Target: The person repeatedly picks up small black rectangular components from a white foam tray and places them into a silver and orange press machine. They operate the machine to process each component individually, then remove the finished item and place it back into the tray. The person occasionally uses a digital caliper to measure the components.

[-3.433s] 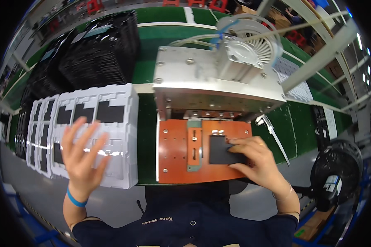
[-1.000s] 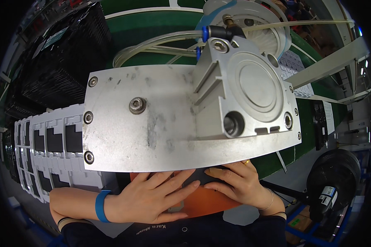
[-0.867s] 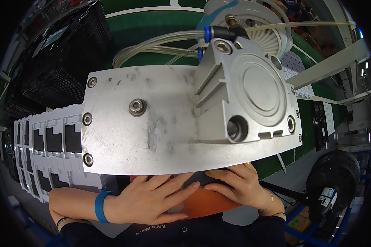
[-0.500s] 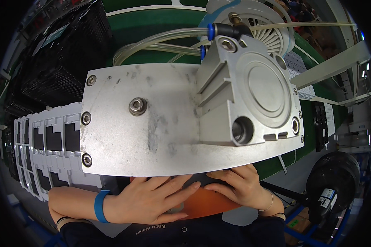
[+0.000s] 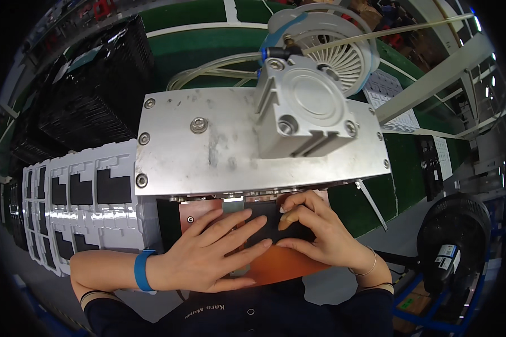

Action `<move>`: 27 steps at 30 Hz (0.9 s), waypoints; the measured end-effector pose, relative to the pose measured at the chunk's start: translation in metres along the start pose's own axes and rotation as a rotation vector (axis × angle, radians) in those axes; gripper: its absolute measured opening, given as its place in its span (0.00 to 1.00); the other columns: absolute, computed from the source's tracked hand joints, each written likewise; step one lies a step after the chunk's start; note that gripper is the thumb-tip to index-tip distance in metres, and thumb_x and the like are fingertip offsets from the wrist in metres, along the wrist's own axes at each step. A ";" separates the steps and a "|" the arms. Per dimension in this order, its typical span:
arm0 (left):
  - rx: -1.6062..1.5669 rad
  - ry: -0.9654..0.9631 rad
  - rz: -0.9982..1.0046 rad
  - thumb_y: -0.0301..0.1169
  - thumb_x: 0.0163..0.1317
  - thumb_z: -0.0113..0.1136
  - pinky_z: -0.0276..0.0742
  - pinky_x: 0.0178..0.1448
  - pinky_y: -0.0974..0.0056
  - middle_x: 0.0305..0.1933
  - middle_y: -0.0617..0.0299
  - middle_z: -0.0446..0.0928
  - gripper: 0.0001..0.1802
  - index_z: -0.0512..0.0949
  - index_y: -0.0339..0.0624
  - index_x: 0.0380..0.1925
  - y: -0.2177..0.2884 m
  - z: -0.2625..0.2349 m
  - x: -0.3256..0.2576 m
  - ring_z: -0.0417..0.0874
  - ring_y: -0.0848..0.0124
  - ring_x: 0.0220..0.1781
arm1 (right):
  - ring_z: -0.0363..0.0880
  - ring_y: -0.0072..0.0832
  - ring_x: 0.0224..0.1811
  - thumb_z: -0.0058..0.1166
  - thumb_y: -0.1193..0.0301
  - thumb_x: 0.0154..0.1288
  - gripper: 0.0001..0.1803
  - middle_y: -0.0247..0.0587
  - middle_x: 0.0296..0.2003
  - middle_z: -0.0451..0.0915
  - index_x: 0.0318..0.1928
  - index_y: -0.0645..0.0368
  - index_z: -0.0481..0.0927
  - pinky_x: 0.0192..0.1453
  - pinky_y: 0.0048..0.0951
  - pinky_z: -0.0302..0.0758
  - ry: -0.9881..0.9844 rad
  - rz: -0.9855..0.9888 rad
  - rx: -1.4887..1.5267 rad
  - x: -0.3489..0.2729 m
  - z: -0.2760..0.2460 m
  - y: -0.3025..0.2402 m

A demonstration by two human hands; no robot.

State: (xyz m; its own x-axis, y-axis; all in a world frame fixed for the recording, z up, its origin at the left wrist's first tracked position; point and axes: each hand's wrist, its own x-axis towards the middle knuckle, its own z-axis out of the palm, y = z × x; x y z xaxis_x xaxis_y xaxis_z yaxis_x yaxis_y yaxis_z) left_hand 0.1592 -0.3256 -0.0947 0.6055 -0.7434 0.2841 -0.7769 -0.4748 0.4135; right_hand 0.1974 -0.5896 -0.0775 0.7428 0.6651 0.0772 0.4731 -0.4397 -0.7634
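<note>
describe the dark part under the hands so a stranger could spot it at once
Start at the big silver metal press plate. Just below its near edge lies an orange fixture board, where the left hand and right hand meet. Between their fingers sits the flat black rectangular part, the only dark piece on the orange.

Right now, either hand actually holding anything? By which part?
Both hands press a dark flat part on the orange fixture plate: left hand flat, right hand fingertips at its edge.

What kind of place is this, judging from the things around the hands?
Most likely a factory assembly station. A metal press with an air cylinder stands over an orange fixture, white part trays lie beside it, and stacked black crates sit behind.
</note>
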 end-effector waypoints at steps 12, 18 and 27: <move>-1.162 -0.320 -0.686 0.40 0.72 0.57 0.70 0.26 0.75 0.31 0.65 0.81 0.16 0.80 0.35 0.44 0.009 -0.038 0.001 0.79 0.82 0.23 | 0.88 0.33 0.39 0.66 0.80 0.54 0.05 0.42 0.40 0.87 0.30 0.61 0.83 0.46 0.27 0.84 0.249 -0.426 0.041 -0.027 0.014 -0.049; -1.509 -0.416 -0.676 0.38 0.70 0.60 0.75 0.25 0.78 0.30 0.66 0.80 0.14 0.80 0.36 0.44 0.018 -0.034 -0.006 0.79 0.81 0.22 | 0.85 0.37 0.47 0.64 0.76 0.55 0.07 0.40 0.42 0.85 0.36 0.60 0.84 0.53 0.35 0.82 0.434 -0.588 -0.282 -0.028 0.022 -0.050; -1.323 -0.005 -0.639 0.31 0.67 0.64 0.80 0.32 0.71 0.36 0.56 0.84 0.15 0.76 0.33 0.48 0.018 -0.010 0.005 0.86 0.73 0.31 | 0.79 0.48 0.50 0.66 0.75 0.43 0.26 0.51 0.45 0.79 0.48 0.60 0.81 0.55 0.40 0.77 0.596 0.705 -0.550 -0.131 -0.070 0.170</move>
State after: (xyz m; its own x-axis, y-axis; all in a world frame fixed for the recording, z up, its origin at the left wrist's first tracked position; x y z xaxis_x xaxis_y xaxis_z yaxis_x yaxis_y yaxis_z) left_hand 0.1495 -0.3330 -0.0771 0.7755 -0.5801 -0.2492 0.3393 0.0500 0.9393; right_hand 0.2138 -0.7942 -0.1726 0.9725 -0.1814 0.1459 -0.1150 -0.9194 -0.3761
